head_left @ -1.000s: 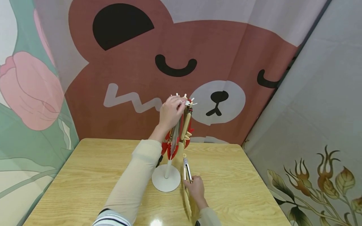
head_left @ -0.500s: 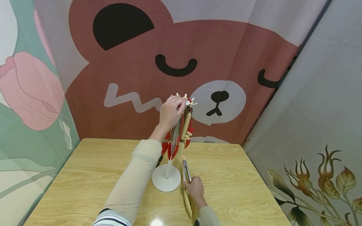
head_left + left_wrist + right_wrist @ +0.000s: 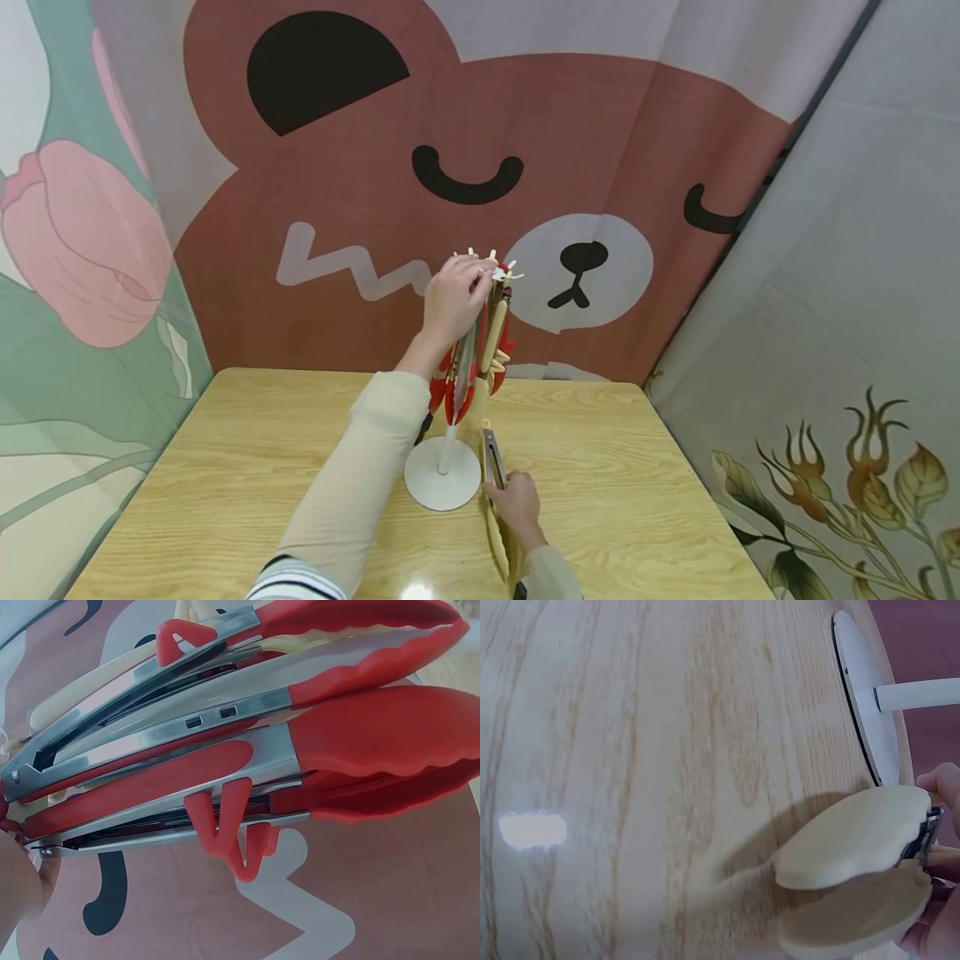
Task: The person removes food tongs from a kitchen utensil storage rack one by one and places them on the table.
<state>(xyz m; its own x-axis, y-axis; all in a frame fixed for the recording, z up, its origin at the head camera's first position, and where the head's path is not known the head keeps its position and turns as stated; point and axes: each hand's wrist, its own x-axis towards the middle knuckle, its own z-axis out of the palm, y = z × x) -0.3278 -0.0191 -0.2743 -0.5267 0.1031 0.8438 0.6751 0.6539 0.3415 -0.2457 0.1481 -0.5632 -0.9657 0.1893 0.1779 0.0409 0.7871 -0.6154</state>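
Note:
A white stand (image 3: 443, 472) with hooks on top carries several red-tipped tongs (image 3: 459, 392) and cream-tipped tongs (image 3: 492, 336), all hanging down. At its top, my left hand (image 3: 452, 298) grips with curled fingers. The fingertips are partly hidden among the hooks. In the left wrist view, red-tipped tongs (image 3: 390, 742) fill the picture, and part of the hand (image 3: 21, 889) shows at the left edge. My right hand (image 3: 517, 502) holds cream-tipped tongs (image 3: 492, 454) by their metal arms, beside the base. Their cream tips (image 3: 855, 838) point toward me, parted, above the table.
The stand's round base rests on a light wooden table (image 3: 615, 475). Behind the table hangs a curtain (image 3: 360, 325) with a bear print. A grey flowered cloth (image 3: 810, 333) hangs on the right.
My right hand and its tongs have shifted slightly, the ring end of the tongs sinking a little toward me. The left hand stays at the stand's top.

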